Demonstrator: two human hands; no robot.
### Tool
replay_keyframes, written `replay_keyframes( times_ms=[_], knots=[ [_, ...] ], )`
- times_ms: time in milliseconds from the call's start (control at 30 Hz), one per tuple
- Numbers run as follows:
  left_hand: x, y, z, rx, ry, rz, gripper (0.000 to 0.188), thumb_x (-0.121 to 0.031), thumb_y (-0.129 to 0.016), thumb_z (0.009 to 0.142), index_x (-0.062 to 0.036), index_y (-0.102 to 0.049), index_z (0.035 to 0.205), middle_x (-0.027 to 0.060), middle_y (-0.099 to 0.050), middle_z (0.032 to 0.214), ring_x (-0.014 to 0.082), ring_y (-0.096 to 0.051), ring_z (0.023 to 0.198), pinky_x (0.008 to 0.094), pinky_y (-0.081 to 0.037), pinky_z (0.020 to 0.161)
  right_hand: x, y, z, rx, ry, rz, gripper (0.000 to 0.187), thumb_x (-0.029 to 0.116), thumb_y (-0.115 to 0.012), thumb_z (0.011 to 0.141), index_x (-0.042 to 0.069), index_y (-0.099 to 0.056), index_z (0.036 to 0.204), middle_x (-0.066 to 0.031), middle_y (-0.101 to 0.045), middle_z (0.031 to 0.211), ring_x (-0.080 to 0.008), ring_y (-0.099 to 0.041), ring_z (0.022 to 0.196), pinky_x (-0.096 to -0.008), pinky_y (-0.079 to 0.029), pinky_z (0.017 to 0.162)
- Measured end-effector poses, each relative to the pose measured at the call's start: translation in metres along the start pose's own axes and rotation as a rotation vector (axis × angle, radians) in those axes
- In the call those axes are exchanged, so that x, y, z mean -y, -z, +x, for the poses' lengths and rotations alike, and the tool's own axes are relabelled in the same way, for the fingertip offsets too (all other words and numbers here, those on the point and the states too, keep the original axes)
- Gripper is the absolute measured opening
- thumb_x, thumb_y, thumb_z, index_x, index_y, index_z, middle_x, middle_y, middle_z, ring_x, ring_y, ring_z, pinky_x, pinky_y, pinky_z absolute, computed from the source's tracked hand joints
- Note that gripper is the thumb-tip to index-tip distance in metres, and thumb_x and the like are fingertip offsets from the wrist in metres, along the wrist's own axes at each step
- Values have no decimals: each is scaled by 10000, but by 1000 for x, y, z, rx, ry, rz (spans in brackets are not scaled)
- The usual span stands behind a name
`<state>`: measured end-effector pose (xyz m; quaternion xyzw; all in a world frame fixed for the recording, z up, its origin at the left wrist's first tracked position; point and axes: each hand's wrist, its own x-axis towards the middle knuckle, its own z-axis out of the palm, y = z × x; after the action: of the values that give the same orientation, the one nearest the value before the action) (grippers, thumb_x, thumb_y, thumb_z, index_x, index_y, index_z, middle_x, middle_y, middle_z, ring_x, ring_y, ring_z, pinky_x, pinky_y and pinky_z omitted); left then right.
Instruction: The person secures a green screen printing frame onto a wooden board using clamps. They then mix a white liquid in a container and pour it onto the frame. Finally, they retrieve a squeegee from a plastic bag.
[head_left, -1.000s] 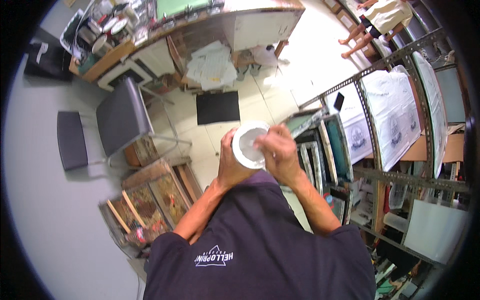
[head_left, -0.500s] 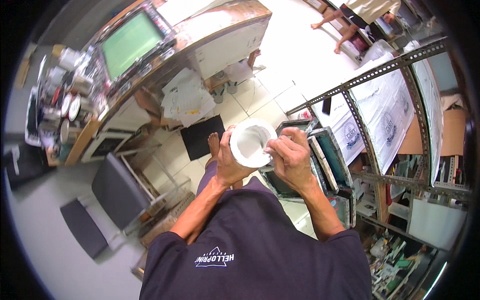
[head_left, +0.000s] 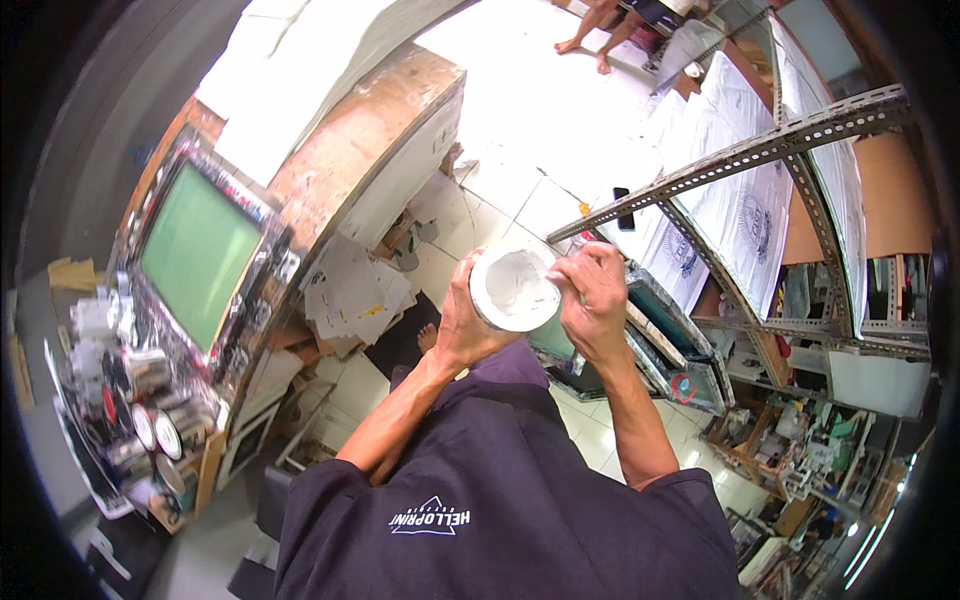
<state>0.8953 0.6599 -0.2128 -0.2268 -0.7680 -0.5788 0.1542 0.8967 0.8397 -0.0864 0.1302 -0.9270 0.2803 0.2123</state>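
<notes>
I saw the left hand [head_left: 467, 318] gripping the white tub [head_left: 515, 324] by its left side. The right hand [head_left: 594, 302] curled its fingers beside the right rim; whether gripping, I couldn't tell.

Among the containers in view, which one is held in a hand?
The white tub at the picture's centre, gripped by the left hand. Its open top faces the camera; the cans clustered at the far left are in no hand.
</notes>
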Motion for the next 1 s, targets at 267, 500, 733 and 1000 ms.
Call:
replay_keyframes(
  times_ms=[267,500,733,1000],
  knots=[
    [64,-42,88,69,-2,-86,1200,-195,-1011,645,-5,-208,1517,294,-483,1451,465,-536,1337,539,-463,1125,-65,-11,56,84,-60,-46,153,48,-819,799,70,-738,928,-28,-711,879,-287,-608,990,-419,-467,880],
    [96,-97,199,100,-46,-93,1161,-200,-1004,644,-3,-258,1511,262,-513,1417,432,-575,1268,511,-488,1073,-148,-30,139,30,-74,190,150,64,-814,807,76,-745,939,-41,-681,834,-295,-593,966,-418,-484,848],
    [109,-148,321,166,-69,-22,1091,-260,-993,644,-2,-354,1490,203,-551,1381,390,-576,1273,470,-464,1105,-236,-16,234,-151,-103,24,242,-71,-709,778,119,-719,927,-43,-682,892,-314,-616,1005,-430,-510,883],
    [154,-193,447,366,147,-255,898,-188,-959,674,9,-455,1391,177,-597,1280,327,-635,1175,427,-504,1037,-316,-13,336,-309,-180,-201,125,41,-788,786,113,-712,855,-30,-696,850,-290,-624,999,-435,-453,902]
  ],
)
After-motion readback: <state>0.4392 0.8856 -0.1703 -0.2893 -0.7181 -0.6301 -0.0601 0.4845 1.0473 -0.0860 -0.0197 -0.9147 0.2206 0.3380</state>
